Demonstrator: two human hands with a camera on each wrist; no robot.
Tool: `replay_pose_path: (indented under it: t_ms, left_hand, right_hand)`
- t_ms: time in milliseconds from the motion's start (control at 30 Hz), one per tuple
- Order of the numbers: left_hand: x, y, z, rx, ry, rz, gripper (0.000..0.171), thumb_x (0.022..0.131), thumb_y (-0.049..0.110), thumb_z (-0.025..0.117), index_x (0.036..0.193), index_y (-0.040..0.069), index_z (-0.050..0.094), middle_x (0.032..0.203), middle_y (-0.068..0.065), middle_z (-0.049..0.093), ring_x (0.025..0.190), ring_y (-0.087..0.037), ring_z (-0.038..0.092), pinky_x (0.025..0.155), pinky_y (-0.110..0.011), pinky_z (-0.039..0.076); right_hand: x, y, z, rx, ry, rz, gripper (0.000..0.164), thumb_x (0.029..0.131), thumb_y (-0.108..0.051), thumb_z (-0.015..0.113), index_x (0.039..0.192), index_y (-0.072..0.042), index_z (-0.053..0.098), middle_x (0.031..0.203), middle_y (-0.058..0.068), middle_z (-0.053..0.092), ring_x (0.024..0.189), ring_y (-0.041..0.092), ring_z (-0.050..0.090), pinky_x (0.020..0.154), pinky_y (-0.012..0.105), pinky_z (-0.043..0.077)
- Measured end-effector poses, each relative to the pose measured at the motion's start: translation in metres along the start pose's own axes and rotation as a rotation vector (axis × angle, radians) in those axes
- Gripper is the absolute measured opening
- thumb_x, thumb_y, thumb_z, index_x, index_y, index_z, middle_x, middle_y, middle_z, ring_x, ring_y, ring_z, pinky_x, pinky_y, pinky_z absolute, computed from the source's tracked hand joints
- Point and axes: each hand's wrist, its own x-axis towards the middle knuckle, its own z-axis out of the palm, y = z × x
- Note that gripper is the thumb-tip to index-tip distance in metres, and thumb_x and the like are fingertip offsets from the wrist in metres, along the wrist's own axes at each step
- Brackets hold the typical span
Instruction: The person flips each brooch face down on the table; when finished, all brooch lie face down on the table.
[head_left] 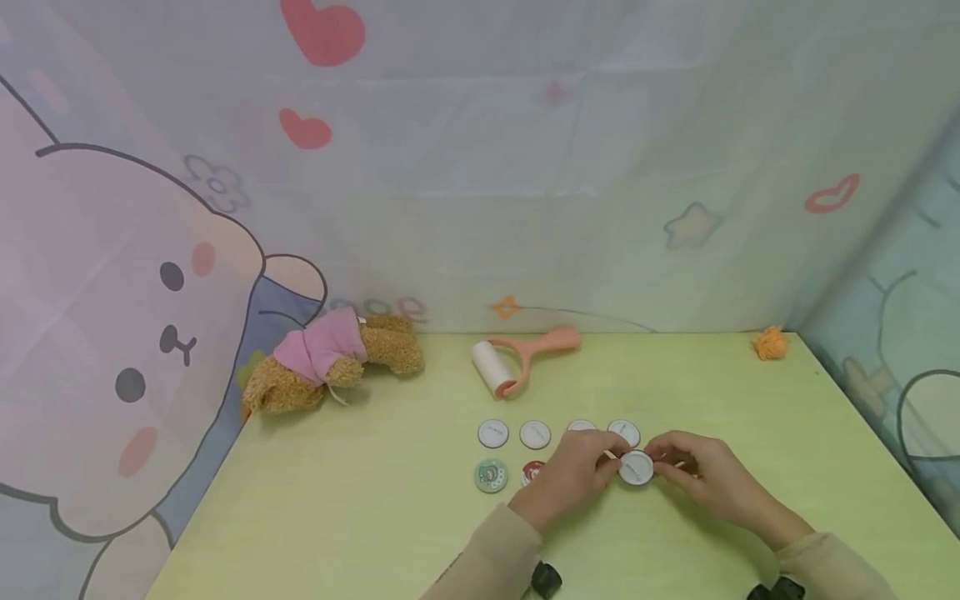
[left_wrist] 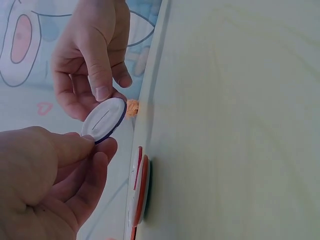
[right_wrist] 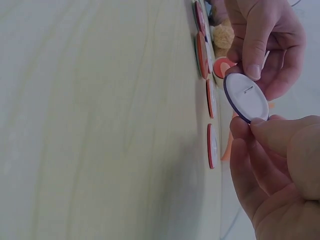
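Between both hands, above the table, a round pin badge (head_left: pixel 636 468) is held with its white back and pin facing up. My left hand (head_left: pixel 573 468) pinches its left edge between thumb and fingers. On the opposite edge, the thumb and fingertips of my right hand (head_left: pixel 708 475) grip it too. The right wrist view shows the badge (right_wrist: pixel 247 96) tilted, with a dark blue rim and a thin metal pin. In the left wrist view the badge (left_wrist: pixel 104 120) also shows its white back.
Behind the hands lies a row of white-backed badges (head_left: pixel 492 433). Nearer are a green badge (head_left: pixel 491 476) and a red badge (head_left: pixel 532 472), partly covered by the left hand. Farther back are a lint roller (head_left: pixel 492 369), a plush toy (head_left: pixel 322 354) and an orange fuzzy ball (head_left: pixel 770 342).
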Motion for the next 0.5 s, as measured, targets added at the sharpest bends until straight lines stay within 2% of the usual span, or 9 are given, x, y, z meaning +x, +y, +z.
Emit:
replay_pose_path:
  t_ms: [233, 500]
  left_hand:
    - [-0.0016, -0.0023, 0.0013, 0.066, 0.039, 0.065, 0.015, 0.094, 0.003, 0.076, 0.108, 0.008, 0.08, 0.109, -0.001, 0.077, 0.098, -0.005, 0.07, 0.084, -0.005, 0.048]
    - [-0.0006, -0.0033, 0.0002, 0.022, 0.012, 0.11, 0.018, 0.091, 0.0, 0.078, 0.109, 0.001, 0.08, 0.111, -0.007, 0.077, 0.096, -0.008, 0.074, 0.084, -0.004, 0.048]
  right_hand:
    - [-0.0002, 0.0022, 0.0015, 0.017, 0.015, -0.024, 0.029, 0.09, 0.003, 0.078, 0.112, -0.016, 0.073, 0.108, 0.002, 0.075, 0.086, 0.008, 0.074, 0.066, 0.027, 0.061]
    - [0.0004, 0.004, -0.0005, -0.002, 0.015, -0.048, 0.033, 0.088, 0.006, 0.079, 0.112, -0.017, 0.074, 0.112, 0.003, 0.074, 0.084, 0.006, 0.072, 0.064, 0.027, 0.061]
